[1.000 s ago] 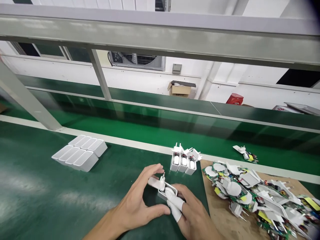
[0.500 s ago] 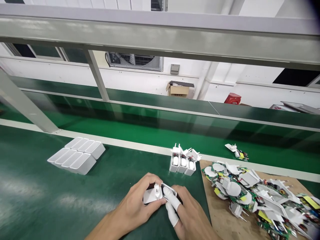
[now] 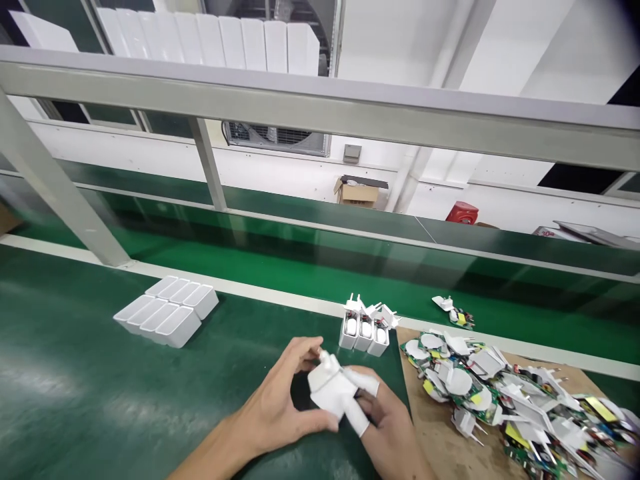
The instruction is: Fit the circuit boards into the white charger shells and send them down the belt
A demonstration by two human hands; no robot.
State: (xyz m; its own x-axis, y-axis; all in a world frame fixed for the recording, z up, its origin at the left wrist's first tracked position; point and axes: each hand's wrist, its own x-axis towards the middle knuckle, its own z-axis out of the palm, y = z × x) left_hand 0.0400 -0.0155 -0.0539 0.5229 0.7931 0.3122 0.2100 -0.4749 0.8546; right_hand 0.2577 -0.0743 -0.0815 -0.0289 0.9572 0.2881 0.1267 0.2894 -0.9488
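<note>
A white plug charger housing (image 3: pixel 331 387) is gripped between both my hands low in the middle, its pins pointing up. My left hand (image 3: pixel 277 403) wraps it from the left with thumb below and fingers above. From the right, my right hand (image 3: pixel 387 423) closes on it; two of its fingers wear white cots. Just beyond stand three assembled white chargers (image 3: pixel 365 328) in a row on the green mat (image 3: pixel 75 393).
Several empty white shells (image 3: pixel 167 310) lie in a block at left. A brown board (image 3: pixel 450 447) at right carries a heap of circuit boards and plug caps (image 3: pixel 500 393). One loose board with a cap (image 3: pixel 453 312) lies on the green conveyor belt behind the white rail.
The housing has been turned and lifted between my hands, so its broad white face now shows. The camera tilted up a little. The loose board on the belt drifted left.
</note>
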